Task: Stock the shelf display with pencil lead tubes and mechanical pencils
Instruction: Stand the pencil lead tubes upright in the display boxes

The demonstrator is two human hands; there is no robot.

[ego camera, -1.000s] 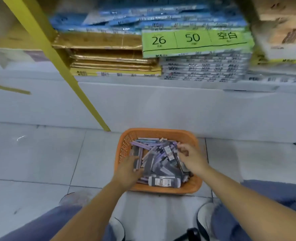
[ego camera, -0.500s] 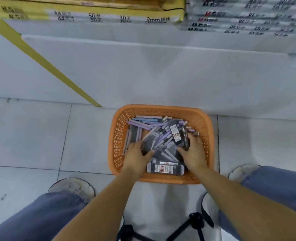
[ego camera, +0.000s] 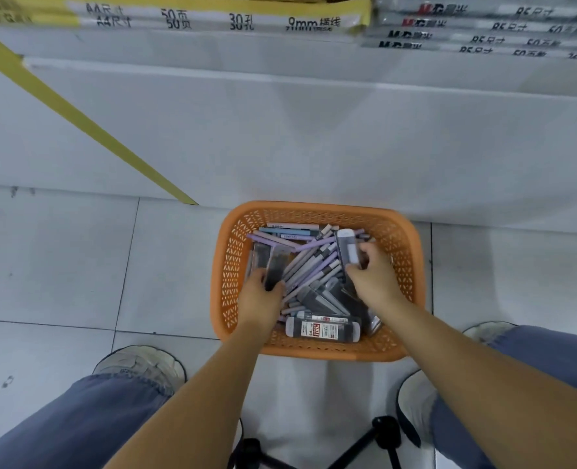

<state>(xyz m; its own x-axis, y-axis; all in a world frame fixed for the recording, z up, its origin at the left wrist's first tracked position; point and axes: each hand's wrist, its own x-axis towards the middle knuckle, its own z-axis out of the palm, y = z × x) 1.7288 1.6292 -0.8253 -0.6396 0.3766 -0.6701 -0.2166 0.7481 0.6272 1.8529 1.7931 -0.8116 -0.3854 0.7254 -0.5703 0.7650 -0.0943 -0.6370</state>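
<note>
Right hand (ego camera: 378,282) has raised a pinched lead tube (ego camera: 347,248); left hand (ego camera: 261,301) clasps another in the pencil-filled basket (ego camera: 314,208).

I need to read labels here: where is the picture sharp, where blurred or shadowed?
Head view: lead tube label by the near rim of the basket fairly sharp; print on the top stacks doubled by blur; soft shadow on the white panel.

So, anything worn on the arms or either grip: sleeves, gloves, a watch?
Nothing worn shows. The left arm and right arm are bare as far up as the frame reaches, no sleeves. The left grip and right grip are bare hands: no gloves, rings, watch or wristband visible.
</note>
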